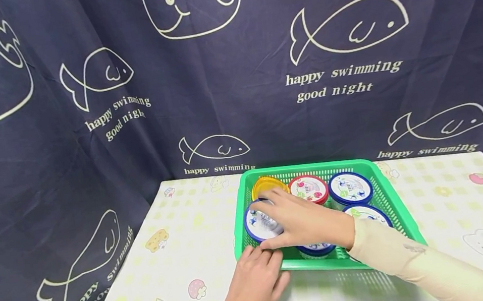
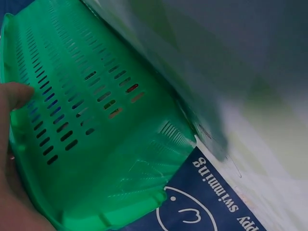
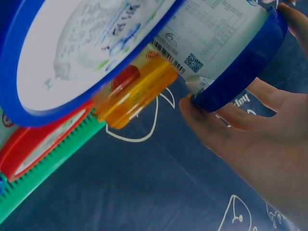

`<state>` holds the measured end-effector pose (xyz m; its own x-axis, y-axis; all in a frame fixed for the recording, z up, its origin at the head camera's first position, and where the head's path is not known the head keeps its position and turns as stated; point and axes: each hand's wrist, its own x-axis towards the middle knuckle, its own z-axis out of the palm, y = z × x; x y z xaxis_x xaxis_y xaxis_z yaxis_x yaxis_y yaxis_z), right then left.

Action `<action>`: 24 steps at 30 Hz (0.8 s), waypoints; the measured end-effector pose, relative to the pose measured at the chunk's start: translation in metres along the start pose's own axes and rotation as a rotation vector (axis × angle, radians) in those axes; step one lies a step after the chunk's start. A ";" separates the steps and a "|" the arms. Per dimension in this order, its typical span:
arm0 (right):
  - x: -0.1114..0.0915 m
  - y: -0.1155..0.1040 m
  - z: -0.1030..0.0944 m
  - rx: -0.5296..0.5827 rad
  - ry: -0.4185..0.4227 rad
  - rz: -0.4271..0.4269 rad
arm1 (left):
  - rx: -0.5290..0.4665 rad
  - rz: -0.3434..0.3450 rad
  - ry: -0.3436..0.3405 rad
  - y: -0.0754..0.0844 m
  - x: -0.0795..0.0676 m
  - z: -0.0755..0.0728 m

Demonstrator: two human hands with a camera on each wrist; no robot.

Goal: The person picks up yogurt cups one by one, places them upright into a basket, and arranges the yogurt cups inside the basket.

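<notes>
My right hand (image 1: 310,220) grips a round tub with a blue lid (image 1: 257,227) by its rim, at the left side of a green plastic basket (image 1: 302,264). In the right wrist view, fingers and thumb span that tub's blue lid (image 3: 245,65), and a printed label with a barcode shows on its white side. At the basket's front left corner, my left hand (image 1: 256,283) holds the rim; in the left wrist view its thumb lies against the slotted green wall (image 2: 96,144). Whether the gripped tub touches the basket floor is hidden.
Also inside the basket are a yellow-orange tub (image 1: 269,183), a red-lidded tub (image 1: 308,190) and several blue-lidded ones, such as the back right tub (image 1: 350,188). A patterned tablecloth (image 1: 148,279) lies underneath. Behind hangs a dark blue fish-print curtain (image 1: 264,117).
</notes>
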<state>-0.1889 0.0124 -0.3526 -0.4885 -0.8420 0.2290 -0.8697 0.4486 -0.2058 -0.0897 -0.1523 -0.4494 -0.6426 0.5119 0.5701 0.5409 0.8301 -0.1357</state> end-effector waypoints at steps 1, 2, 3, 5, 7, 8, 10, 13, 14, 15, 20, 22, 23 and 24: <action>0.000 0.000 0.001 -0.001 -0.008 0.003 | -0.006 0.005 0.000 0.000 0.000 0.000; 0.000 0.000 0.002 0.001 -0.017 0.007 | -0.009 0.012 0.005 0.000 0.000 -0.001; 0.000 0.000 0.003 -0.001 -0.024 0.010 | -0.008 0.021 0.016 0.001 0.000 -0.001; -0.001 -0.001 0.003 0.004 -0.037 0.018 | 0.005 0.048 0.053 0.002 0.000 -0.002; -0.001 -0.002 0.003 0.015 -0.048 0.026 | 0.020 0.072 0.100 0.004 0.000 -0.003; 0.000 -0.002 0.004 0.019 -0.050 0.029 | 0.037 0.083 0.124 0.004 -0.001 -0.004; 0.001 -0.003 0.003 0.023 -0.048 0.024 | 0.056 0.097 0.184 0.006 -0.001 -0.006; 0.003 -0.005 0.003 0.016 -0.042 0.005 | 0.059 0.104 0.282 0.008 0.001 -0.009; 0.004 -0.005 0.003 0.007 -0.043 0.002 | 0.054 0.105 0.315 0.009 0.002 -0.010; 0.005 -0.006 0.003 -0.001 -0.044 -0.002 | 0.046 0.107 0.349 0.009 0.003 -0.011; 0.004 -0.005 0.007 -0.028 -0.075 0.016 | -0.003 0.146 0.506 0.010 0.008 -0.014; 0.003 -0.005 0.009 -0.029 -0.089 0.019 | -0.020 0.164 0.553 0.011 0.009 -0.015; 0.003 -0.005 0.011 -0.030 -0.096 0.016 | -0.026 0.168 0.565 0.011 0.010 -0.015; 0.002 -0.005 0.012 -0.031 -0.104 0.011 | -0.031 0.167 0.570 0.012 0.010 -0.016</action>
<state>-0.1849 0.0045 -0.3627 -0.4899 -0.8626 0.1264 -0.8667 0.4661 -0.1779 -0.0812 -0.1410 -0.4325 -0.1594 0.4288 0.8892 0.6311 0.7369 -0.2422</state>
